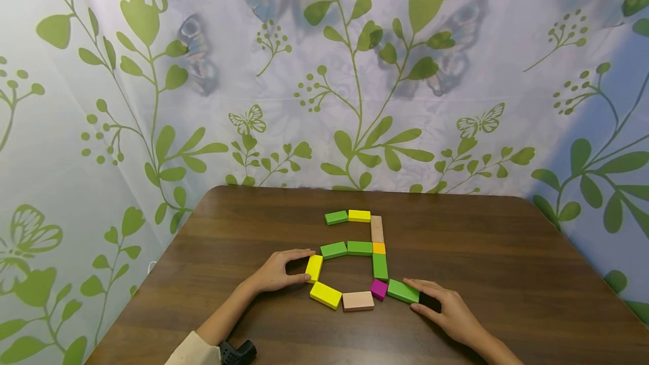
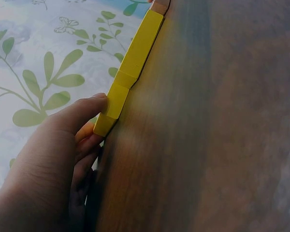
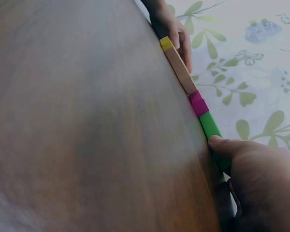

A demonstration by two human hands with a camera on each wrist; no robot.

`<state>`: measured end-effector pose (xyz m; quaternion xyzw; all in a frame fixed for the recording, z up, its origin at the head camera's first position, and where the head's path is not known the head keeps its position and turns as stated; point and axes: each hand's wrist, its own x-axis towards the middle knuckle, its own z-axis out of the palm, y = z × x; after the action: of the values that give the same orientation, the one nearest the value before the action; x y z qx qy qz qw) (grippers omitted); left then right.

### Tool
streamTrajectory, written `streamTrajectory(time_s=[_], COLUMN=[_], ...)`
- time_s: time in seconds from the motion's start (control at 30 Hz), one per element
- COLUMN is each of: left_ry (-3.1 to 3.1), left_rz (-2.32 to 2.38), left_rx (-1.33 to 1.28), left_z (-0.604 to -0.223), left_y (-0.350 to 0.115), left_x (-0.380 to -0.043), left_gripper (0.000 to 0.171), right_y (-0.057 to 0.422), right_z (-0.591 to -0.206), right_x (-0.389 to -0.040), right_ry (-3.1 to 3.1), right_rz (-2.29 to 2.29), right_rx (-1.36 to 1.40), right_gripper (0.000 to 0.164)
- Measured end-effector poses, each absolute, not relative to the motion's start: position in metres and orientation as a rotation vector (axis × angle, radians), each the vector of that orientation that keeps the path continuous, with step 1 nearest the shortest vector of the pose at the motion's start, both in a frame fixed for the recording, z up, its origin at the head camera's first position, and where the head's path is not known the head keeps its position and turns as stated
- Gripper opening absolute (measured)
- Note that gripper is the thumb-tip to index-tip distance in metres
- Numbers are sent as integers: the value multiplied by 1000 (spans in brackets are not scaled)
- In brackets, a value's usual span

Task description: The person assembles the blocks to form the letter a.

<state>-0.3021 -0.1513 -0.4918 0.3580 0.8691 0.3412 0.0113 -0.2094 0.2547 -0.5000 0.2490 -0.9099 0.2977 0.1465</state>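
In the head view my left hand [image 1: 275, 270] pinches a yellow block [image 1: 314, 268] between thumb and fingers, at the left side of a row of coloured blocks shaped like a lowercase "a". Lower right, my right hand [image 1: 448, 307] holds a green block [image 1: 403, 291] by its long sides, and that block meets a magenta block [image 1: 378, 289]. Along the bottom lie a second yellow block [image 1: 325, 295] and a plain wooden block [image 1: 358, 301]. The left wrist view shows my thumb against the yellow block [image 2: 117, 101]; the right wrist view shows my thumb on the green block [image 3: 210, 126].
Green blocks [image 1: 359, 248] cross the middle, with an orange block [image 1: 378, 248] and a wooden block [image 1: 377, 229] up the right side. A yellow block [image 1: 359, 216] tops the shape. Behind the brown table [image 1: 228, 213] hangs a leaf-patterned curtain [image 1: 284, 100].
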Motion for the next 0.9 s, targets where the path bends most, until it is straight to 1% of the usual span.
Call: streamTrajectory(time_s=[0.9], left_ry=[2710], left_rz=[1060], left_rx=[1123], left_z=[-494], left_y=[-152], left_x=[-304], left_gripper=[58], right_y=[253], right_z=[-499], right_x=[-209], right_ry=[-2619], right_rz=[846], right_rx=[728], right_gripper=[48])
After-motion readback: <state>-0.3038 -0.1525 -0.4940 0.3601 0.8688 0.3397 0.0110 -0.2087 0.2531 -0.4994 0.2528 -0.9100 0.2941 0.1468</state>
